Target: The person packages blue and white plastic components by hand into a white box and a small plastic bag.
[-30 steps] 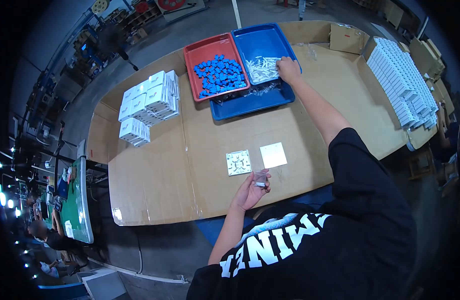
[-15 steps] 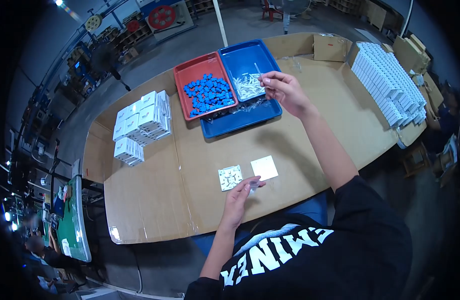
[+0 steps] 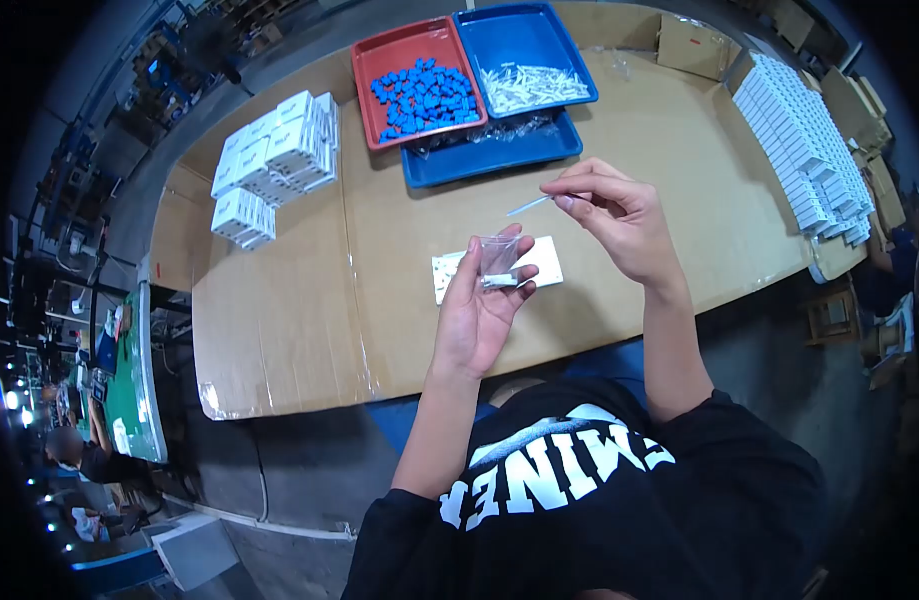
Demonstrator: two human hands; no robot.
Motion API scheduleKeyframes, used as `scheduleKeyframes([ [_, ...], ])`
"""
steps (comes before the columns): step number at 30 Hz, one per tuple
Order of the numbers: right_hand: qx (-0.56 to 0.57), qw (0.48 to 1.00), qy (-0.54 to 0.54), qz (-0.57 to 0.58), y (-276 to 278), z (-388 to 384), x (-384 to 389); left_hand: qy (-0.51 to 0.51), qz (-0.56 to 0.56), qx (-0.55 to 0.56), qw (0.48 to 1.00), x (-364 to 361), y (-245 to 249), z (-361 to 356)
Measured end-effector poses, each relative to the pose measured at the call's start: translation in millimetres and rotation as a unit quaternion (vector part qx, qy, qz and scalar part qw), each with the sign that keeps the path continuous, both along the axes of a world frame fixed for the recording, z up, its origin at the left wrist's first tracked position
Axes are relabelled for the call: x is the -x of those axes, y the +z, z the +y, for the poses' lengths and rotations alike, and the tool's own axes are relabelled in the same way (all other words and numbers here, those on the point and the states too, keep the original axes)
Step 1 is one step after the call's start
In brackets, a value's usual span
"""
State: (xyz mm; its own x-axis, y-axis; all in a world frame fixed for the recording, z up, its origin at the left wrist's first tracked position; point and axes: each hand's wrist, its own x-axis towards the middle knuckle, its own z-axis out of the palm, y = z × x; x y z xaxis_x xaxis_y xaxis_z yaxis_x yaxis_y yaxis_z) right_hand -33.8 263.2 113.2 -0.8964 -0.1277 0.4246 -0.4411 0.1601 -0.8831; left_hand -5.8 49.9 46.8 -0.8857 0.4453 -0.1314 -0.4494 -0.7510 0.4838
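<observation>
From my remote view, the left hand (image 3: 476, 325), loosely curled, holds a clear bag (image 3: 498, 254) above the counter (image 3: 289, 330), a small white piece (image 3: 498, 281) already inside, while the right hand (image 3: 624, 222) pinches a thin stick (image 3: 526, 207), not yet bagged, nearby.

black t-shirt (image 3: 589, 500) | short sleeves | white block lettering | blue-white printed arc

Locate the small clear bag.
Head view, near centre: the clear bag is held in the left hand, left of the right hand, below the lower blue tray in frame.
</observation>
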Motion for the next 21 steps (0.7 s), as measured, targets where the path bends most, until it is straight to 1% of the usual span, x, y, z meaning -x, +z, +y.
scheduleKeyframes([
  [1, -0.033, 0.999, -0.011, 0.021, -0.5, 0.7, -4.3, 0.001, -0.005, 0.0, 1.0, -2.7, -3.3, -1.1],
  [3, -0.049, 0.999, -0.017, 0.007, -1.5, 3.2, -7.7, -0.03, 0.012, 0.001, 0.999, -9.7, -9.6, -3.5],
  [5, -0.067, 0.997, -0.026, 0.001, -1.5, 8.1, -7.8, -0.029, 0.003, 0.006, 1.0, -16.0, -12.7, -3.7],
  [7, -0.125, 0.99, 0.005, -0.061, -4.2, 13.3, -9.9, -0.026, -0.01, 0.01, 1.0, -21.8, -16.5, -2.2],
  [8, -0.125, 0.99, 0.007, -0.067, -7.0, 13.9, -10.4, -0.026, -0.015, 0.021, 0.999, -24.3, -18.4, -1.7],
  [10, -0.138, 0.985, 0.082, -0.056, -11.8, 14.5, -10.4, -0.027, -0.025, 0.031, 0.999, -29.8, -23.5, -1.0],
  [14, -0.148, 0.98, 0.121, -0.063, -11.4, 10.6, -11.9, -0.044, -0.028, 0.027, 0.998, -38.4, -31.3, 0.2],
  [16, -0.206, 0.962, 0.177, -0.018, -15.8, 7.1, -10.0, -0.054, -0.033, 0.03, 0.998, -44.9, -36.6, 0.0],
  [18, -0.212, 0.956, 0.198, -0.039, -14.9, -1.0, -11.1, -0.083, -0.023, 0.035, 0.996, -46.4, -41.1, 0.0],
  [19, -0.221, 0.948, 0.22, -0.06, -14.8, -4.9, -12.1, -0.083, -0.025, 0.036, 0.996, -48.8, -42.3, -0.6],
  [21, -0.219, 0.945, 0.233, -0.061, -20.8, -9.5, -11.9, -0.081, -0.041, 0.022, 0.996, -52.8, -43.8, -1.0],
])
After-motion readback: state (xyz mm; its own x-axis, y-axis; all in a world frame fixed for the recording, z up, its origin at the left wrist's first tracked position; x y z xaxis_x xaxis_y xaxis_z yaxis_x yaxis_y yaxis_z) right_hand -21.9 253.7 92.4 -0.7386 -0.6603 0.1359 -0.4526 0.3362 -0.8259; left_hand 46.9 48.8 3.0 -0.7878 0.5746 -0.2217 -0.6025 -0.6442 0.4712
